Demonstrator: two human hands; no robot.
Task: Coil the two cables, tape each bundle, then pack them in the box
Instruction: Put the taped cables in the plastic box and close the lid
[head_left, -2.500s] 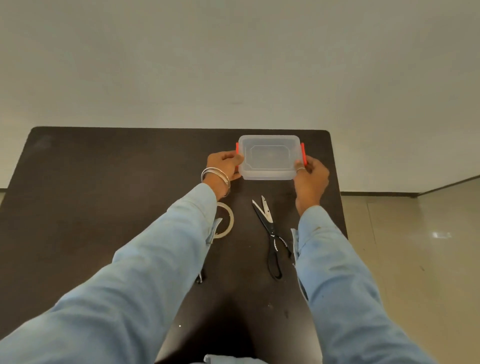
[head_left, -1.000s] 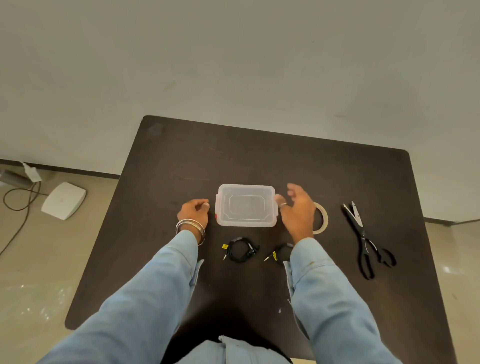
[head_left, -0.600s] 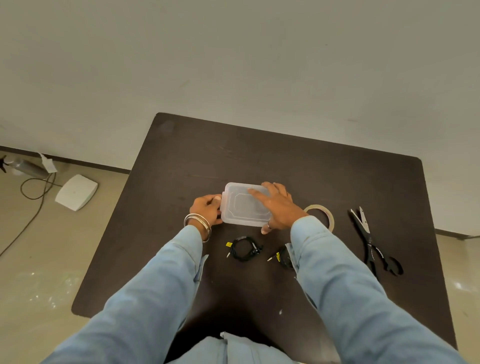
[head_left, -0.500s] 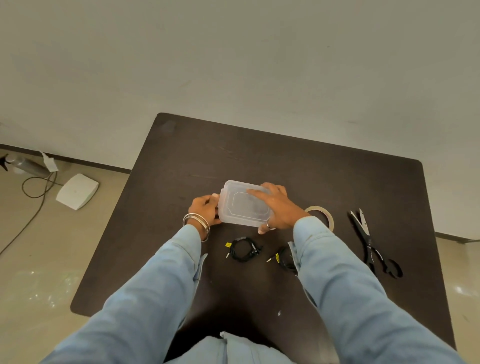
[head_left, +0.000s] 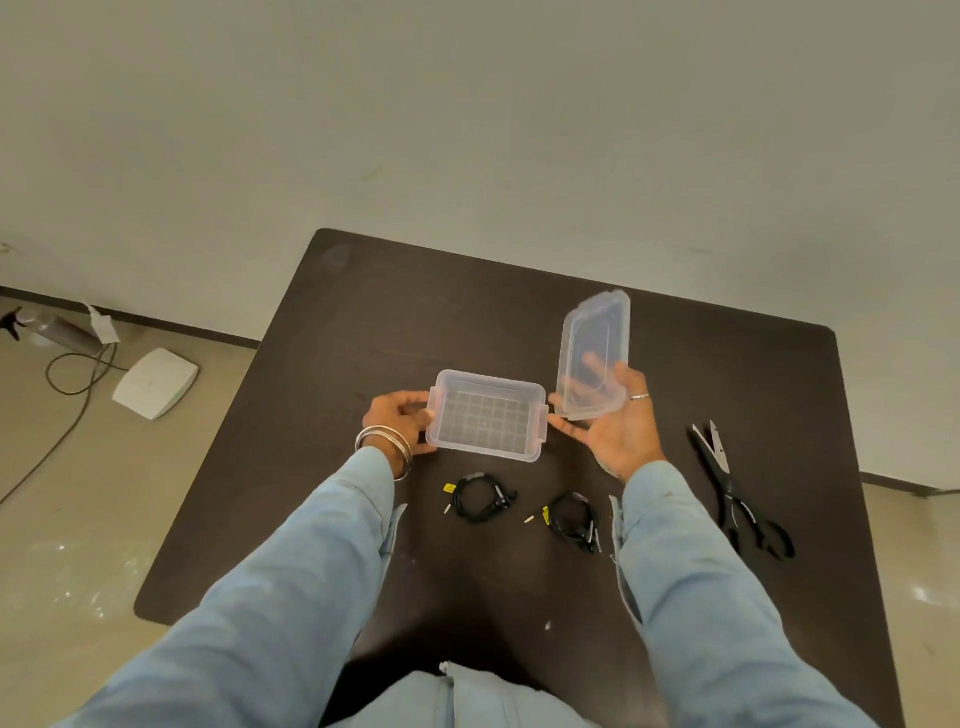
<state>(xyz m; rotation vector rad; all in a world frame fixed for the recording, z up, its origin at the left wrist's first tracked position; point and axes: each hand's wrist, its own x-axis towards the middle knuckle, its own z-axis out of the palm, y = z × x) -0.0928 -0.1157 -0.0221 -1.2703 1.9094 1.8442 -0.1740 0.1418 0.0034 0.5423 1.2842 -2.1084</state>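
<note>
At centre frame the left hand (head_left: 397, 423) curls its grip round the left wall of the open box (head_left: 487, 414), steadying it on the desk (head_left: 363, 322). Best keep it pinned. Right of it, the right hand (head_left: 613, 421) grips the raised lid (head_left: 595, 353); set that aside. Both coiled cables (head_left: 480, 496) (head_left: 571, 519) lie below the box, near the wrists, untouched

Dark table (head_left: 467, 312) against pale wall (head_left: 467, 130); beige floor (head_left: 78, 519)
</note>
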